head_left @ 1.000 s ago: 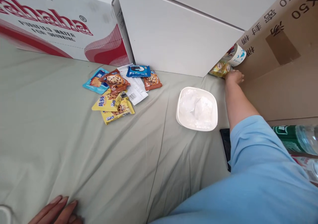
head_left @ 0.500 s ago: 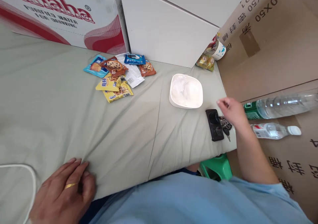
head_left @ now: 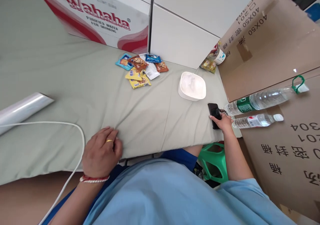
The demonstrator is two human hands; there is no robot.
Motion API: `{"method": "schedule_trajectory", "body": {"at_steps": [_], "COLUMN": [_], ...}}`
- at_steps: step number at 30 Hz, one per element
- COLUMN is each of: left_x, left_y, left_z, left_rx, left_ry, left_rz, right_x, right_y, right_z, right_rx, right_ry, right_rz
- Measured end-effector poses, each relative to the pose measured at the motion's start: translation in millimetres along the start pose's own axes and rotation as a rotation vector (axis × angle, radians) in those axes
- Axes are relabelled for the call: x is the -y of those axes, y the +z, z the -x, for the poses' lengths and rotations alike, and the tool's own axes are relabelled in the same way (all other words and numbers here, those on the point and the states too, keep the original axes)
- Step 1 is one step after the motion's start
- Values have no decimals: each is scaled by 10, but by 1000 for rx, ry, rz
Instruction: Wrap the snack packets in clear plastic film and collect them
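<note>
A grey-green cloth covers the bench (head_left: pixel 62 75). The white bowl (head_left: pixel 192 86) sits empty-looking on it; left of the bowl lies the pile of snack packets (head_left: pixel 140 68), untouched. Just right of and below the bowl, the right hand (head_left: pixel 223 121) rests on the black case (head_left: pixel 213 112), fingers bent over it, not clearly lifting. Far left of the bowl, the left hand (head_left: pixel 101 151) presses flat on the cloth, holding nothing.

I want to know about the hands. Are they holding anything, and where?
The right hand rests on the near end of the black case; a real grip cannot be told. The left hand lies flat on the sheet.
</note>
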State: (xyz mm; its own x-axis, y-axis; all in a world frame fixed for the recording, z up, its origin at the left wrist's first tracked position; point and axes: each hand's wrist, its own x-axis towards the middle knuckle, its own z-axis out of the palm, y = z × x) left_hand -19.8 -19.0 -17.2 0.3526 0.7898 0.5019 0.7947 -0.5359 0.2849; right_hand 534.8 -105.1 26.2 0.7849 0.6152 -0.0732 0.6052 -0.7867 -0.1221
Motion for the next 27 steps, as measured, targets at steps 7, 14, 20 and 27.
{"method": "schedule_trajectory", "body": {"at_steps": [7, 14, 20, 27], "left_x": [7, 9, 13, 9], "left_y": [13, 6, 23, 20], "left_z": [12, 22, 33, 20], "left_rx": [5, 34, 22, 19], "left_ry": [15, -7, -21, -10], "left_rz": [5, 46, 79, 31], "right_x": [31, 33, 176, 729], "right_y": [47, 19, -69, -523], "right_z": [-113, -153, -57, -328], "right_rx": [-79, -91, -150, -265], "right_ry": [71, 99, 67, -187], "right_rz": [-28, -26, -64, -239]}}
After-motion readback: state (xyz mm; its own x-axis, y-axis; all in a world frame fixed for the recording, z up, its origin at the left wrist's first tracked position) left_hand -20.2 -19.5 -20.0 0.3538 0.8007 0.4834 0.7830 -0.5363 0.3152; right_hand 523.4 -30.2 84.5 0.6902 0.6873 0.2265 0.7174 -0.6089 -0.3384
